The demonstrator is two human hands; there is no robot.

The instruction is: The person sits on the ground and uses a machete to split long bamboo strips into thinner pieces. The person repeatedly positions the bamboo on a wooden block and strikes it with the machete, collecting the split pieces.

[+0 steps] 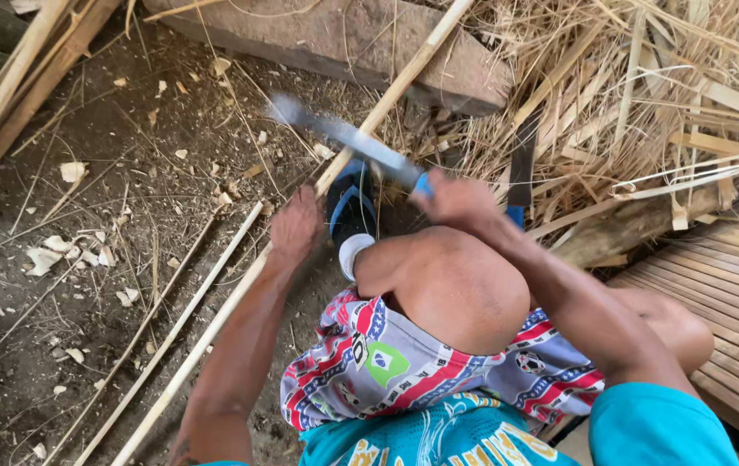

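Left hand [294,226] closed round bamboo pole [240,289]; right hand [456,200] gripping knife [348,138] by blue handle. Pole likely light, stiff, smooth; best held near the cut.

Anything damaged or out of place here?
Nothing damaged. Pale wood chips litter the dirt ground, a mess. Left hand grips the long pale bamboo pole; right hand holds the blue-handled machete, blurred.
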